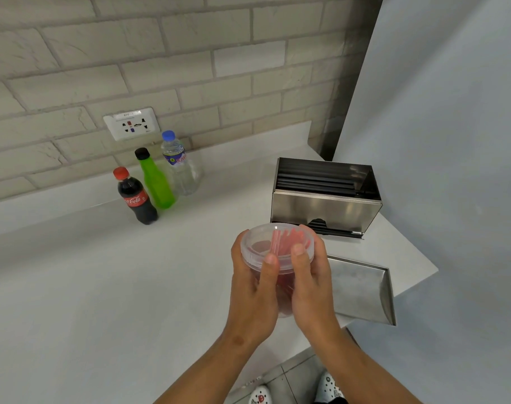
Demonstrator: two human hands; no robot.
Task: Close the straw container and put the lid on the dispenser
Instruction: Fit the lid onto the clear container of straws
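A clear round plastic straw container (273, 242) with red straws inside is held above the white counter. Its clear lid sits on top. My left hand (253, 284) wraps its left side and my right hand (309, 281) wraps its right side, both thumbs pressing on the lid's rim. Behind it stands the steel straw dispenser (325, 209), open at the top, with black straws lying inside. The dispenser's flat steel lid (362, 290) lies on the counter to the right of my right hand, near the counter's corner.
Three bottles stand at the back left: a cola bottle (136, 198), a green bottle (156, 182) and a water bottle (180, 164). A wall socket (131, 123) is on the brick wall. The counter's edge (417, 282) runs close on the right.
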